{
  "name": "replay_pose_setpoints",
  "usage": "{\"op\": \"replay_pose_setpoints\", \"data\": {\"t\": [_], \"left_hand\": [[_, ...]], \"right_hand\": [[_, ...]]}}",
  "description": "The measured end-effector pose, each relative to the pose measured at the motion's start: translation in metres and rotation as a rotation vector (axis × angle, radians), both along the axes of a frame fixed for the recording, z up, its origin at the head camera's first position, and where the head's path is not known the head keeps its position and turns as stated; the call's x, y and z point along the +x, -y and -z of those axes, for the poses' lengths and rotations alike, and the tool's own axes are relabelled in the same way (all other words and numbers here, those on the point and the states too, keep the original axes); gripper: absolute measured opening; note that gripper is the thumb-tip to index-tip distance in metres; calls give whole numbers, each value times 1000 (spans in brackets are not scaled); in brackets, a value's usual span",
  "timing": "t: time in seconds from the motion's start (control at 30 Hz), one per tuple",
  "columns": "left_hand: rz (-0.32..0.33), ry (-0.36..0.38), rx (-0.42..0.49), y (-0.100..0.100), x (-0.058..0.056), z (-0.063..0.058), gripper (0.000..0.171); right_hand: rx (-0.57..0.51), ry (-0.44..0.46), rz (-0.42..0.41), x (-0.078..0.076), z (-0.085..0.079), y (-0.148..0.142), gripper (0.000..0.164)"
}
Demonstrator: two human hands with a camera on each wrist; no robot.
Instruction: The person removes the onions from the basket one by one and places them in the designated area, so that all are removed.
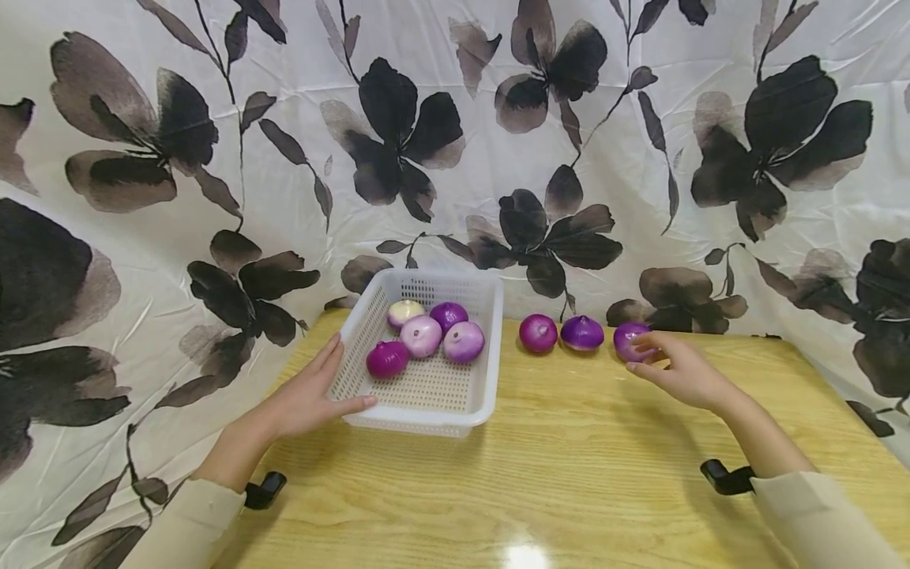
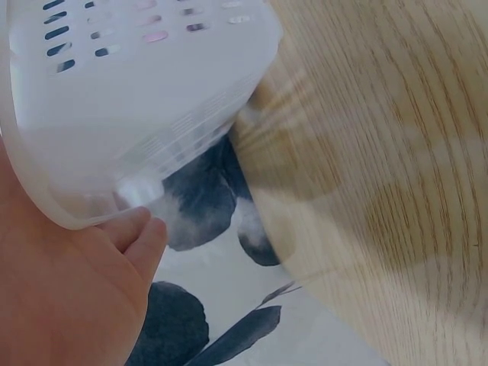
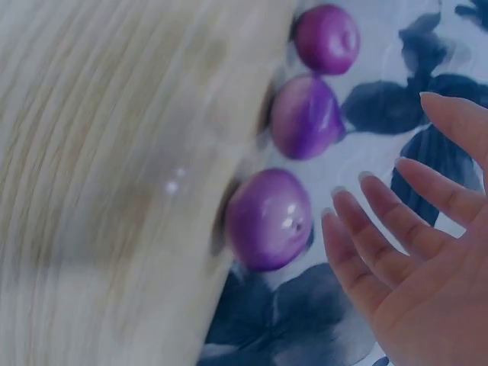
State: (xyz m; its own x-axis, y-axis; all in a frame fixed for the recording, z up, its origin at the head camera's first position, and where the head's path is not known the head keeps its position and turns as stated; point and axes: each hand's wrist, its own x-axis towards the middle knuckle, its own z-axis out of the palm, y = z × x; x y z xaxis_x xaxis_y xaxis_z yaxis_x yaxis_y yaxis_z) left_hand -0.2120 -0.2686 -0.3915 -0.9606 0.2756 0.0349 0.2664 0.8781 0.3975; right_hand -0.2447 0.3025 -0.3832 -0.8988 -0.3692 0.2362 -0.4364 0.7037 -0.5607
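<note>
My left hand grips the near left corner of a white plastic basket, its thumb on the front rim and its fingers along the left side. In the left wrist view, fingertips reach under the basket's rim. The basket holds several onions, among them a magenta onion and a pale one. On the right, my right hand hovers by a purple onion, partly covering it in the head view. The right wrist view shows spread fingers apart from that onion.
Two more onions, a magenta one and a dark purple one, stand in a row left of the right hand. The wooden table ends at a floral cloth hanging behind and at the sides.
</note>
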Motion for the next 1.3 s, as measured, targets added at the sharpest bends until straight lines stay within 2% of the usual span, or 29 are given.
{"op": "replay_pose_setpoints", "data": {"t": [0.33,0.6,0.83,1.13,1.3], "left_hand": [[7,-8,5,0,1,-1,124],[0,-8,-5,-1,1,-1,123],[7,-17,-11,-1,2,-2,121],[9,-17,-5,0,0,0,121],[11,-23,0,1,-1,2,122]], "right_hand": [[-22,18,-75,7,-1,32,39],[-44,-7,-167,10,-5,59,43],[-42,-40,-202,4,-8,84,48],[-20,-20,-212,-4,-14,114,60],[1,-53,-229,-9,-17,130,62]]}}
